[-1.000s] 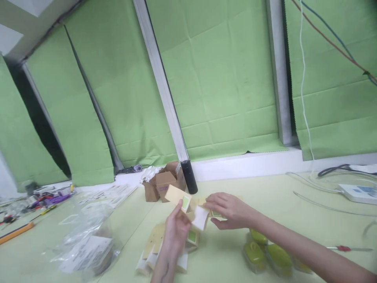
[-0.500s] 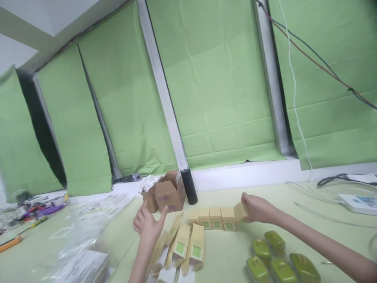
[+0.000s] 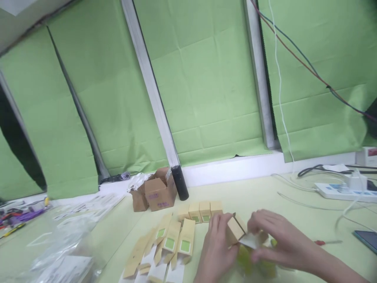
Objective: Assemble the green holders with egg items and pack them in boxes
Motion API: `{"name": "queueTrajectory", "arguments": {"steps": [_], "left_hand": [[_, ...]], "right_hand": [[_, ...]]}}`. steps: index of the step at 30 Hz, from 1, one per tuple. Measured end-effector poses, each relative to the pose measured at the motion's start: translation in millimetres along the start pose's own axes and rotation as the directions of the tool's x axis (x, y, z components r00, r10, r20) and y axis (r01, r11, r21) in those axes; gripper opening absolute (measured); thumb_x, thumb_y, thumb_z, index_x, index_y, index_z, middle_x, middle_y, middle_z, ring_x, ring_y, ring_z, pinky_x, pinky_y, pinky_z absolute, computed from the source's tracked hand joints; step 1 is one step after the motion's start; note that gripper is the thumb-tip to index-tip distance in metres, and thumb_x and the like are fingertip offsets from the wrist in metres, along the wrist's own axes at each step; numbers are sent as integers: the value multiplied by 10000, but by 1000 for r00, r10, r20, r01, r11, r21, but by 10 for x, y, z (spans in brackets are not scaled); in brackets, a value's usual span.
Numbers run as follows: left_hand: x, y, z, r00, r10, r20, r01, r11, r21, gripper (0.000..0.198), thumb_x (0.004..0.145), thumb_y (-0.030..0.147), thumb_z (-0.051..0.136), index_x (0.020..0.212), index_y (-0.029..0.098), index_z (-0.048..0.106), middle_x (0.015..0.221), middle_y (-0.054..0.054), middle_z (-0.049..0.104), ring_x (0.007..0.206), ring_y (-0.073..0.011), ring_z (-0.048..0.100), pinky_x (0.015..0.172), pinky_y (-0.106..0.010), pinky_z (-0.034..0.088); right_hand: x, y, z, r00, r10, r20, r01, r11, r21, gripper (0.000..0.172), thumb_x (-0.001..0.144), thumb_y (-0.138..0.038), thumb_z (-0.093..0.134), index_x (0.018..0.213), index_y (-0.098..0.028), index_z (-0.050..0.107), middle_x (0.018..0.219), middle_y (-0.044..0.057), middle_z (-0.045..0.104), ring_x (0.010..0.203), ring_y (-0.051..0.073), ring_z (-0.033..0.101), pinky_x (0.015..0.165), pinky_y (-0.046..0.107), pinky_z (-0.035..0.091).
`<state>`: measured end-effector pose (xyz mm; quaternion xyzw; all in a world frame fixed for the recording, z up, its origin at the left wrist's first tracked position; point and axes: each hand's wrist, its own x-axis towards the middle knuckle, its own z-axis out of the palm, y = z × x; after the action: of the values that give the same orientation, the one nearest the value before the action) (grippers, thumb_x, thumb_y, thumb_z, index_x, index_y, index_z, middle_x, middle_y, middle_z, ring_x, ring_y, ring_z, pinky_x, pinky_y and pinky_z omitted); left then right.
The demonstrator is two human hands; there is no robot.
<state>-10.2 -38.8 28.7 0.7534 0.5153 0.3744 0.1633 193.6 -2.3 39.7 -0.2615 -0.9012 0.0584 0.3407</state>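
My left hand [image 3: 216, 245] is wrapped around a small tan cardboard box [image 3: 235, 228], tilted with one end facing me. At the box's right side, the curled fingers of my right hand [image 3: 278, 236] grip its white-lined flap [image 3: 249, 240]. Shiny green-lidded containers [image 3: 244, 259] lie beneath my hands, mostly hidden by them. Beyond my left hand stands a row of small tan boxes [image 3: 200, 212] with green labels. Several longer, open-ended tan cartons [image 3: 169, 241] with white flaps lie to the left of it.
An open brown cardboard box [image 3: 160, 194] and a black cylinder [image 3: 180, 182] stand at the back. Clear plastic bags [image 3: 63, 243] cover the left side. On the right are a white power strip [image 3: 332, 190], cables, a red-tipped tool [image 3: 321, 243] and a phone-like device [image 3: 366, 239].
My left hand has come right from above the cartons and now holds a small box. My right hand has left the row's end and moved nearer, to the box's flap. The view has shifted right.
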Motion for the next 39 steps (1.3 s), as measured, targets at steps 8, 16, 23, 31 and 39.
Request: {"name": "queueTrajectory", "arguments": {"steps": [8, 16, 23, 31, 39], "left_hand": [[-93, -152, 145, 961, 266, 80, -277, 928, 248, 477, 711, 1, 477, 1120, 245, 436, 1203, -97, 523, 1118, -271, 502, 881, -442, 451], [-67, -252, -76, 932, -346, -104, 310, 914, -261, 538, 709, 259, 660, 1129, 229, 325, 1094, -124, 622, 991, -278, 608, 846, -413, 457], [-79, -217, -95, 806, -589, -47, 275, 445, -852, 616, 676, 414, 749, 1082, 251, 315, 992, -100, 702, 922, -265, 673, 744, -347, 517], [119, -21, -153, 842, -540, 19, 177, 243, -954, 376, 757, 280, 721, 1047, 172, 507, 1092, -112, 673, 916, -232, 668, 760, -339, 540], [118, -141, -680, 772, -634, -53, 117, 224, -968, 144, 777, 187, 673, 896, 111, 641, 907, -106, 702, 743, -163, 657, 690, -273, 557]], "right_hand": [[54, -80, 167, 993, 76, 85, -69, 994, -81, 212, 819, -111, 519, 904, -245, 659, 1112, 69, 580, 718, 190, 647, 612, 324, 510], [0, 822, -23, 831, 551, -76, -520, 818, 247, 174, 881, -302, 354, 771, -229, 467, 1037, 74, 678, 925, 200, 643, 731, 305, 505], [-315, 1298, 215, 771, 635, -50, -637, 769, -49, 197, 636, -188, 552, 551, -245, 383, 472, -14, 526, 458, 198, 527, 471, 293, 358], [268, 276, 345, 962, -272, -6, 260, 926, -272, 582, 773, -70, 564, 1325, -192, 426, 1315, 99, 555, 1178, 244, 527, 967, 406, 459], [1074, 13, 667, 685, -720, -113, 603, 646, -468, 301, 918, -54, 451, 1207, -73, 532, 1157, 139, 672, 1066, 217, 605, 975, 390, 477]]}}
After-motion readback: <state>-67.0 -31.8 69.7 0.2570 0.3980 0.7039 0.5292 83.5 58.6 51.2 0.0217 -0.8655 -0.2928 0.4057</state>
